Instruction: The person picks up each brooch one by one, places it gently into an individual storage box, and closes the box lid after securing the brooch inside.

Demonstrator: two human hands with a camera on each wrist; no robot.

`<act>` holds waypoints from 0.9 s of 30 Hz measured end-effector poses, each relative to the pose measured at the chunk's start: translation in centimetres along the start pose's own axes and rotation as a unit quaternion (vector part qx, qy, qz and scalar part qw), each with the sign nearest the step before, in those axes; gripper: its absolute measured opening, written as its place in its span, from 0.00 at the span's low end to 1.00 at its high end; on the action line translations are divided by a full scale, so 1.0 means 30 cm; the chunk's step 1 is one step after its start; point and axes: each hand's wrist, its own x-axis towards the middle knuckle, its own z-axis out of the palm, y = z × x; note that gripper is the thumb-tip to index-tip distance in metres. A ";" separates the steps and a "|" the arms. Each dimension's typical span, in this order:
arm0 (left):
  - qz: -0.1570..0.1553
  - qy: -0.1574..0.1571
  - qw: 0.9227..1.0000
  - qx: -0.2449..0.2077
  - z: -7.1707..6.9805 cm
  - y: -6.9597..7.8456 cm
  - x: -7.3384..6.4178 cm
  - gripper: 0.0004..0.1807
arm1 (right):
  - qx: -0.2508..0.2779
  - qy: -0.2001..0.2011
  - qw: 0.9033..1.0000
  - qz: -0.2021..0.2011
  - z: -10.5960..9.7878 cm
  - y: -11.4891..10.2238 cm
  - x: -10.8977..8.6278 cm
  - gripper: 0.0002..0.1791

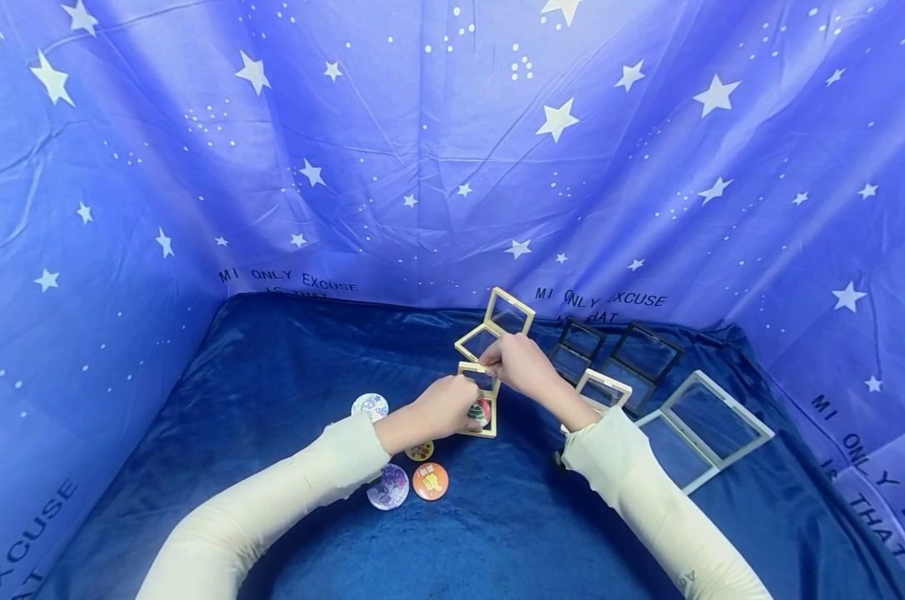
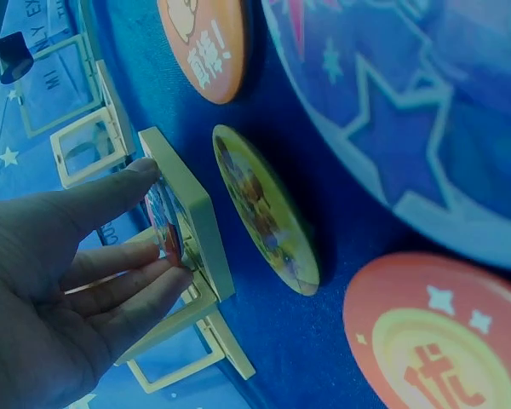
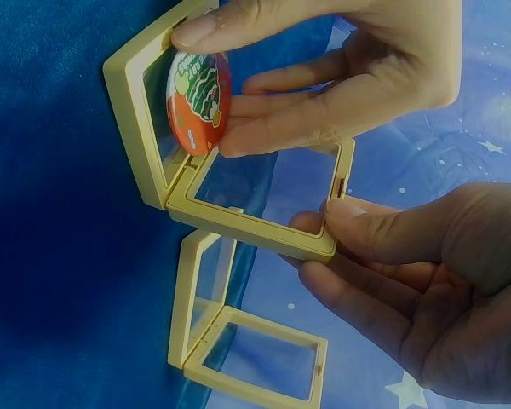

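My left hand pinches a round red-and-white badge with a green tree-like picture, thumb at one edge and fingertips at the other. This badge is tilted against the lower half of a small cream hinged display frame with clear film windows. The frame stands unfolded, its other half raised toward my right hand. At that half's free edge, my right thumb and fingers pinch the rim. Just behind is a second cream hinged frame, also unfolded, with nothing in its windows.
Left of the frames lie several round badges, among them an orange one, a purple one and a yellow one. To the right stand unfolded black frames, a smaller pale one and a large white one.
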 end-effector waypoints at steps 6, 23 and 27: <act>-0.016 0.017 1.000 -0.020 0.007 0.003 0.000 0.16 | 0.003 -0.005 1.000 0.007 -0.002 -0.004 -0.002 0.10; -0.071 0.043 0.996 -0.031 0.032 0.007 0.004 0.20 | 0.000 -0.007 1.000 0.015 -0.001 -0.007 -0.001 0.08; -0.069 0.042 0.996 -0.031 0.036 0.009 0.006 0.22 | 0.000 -0.010 1.000 0.017 -0.001 -0.006 -0.001 0.08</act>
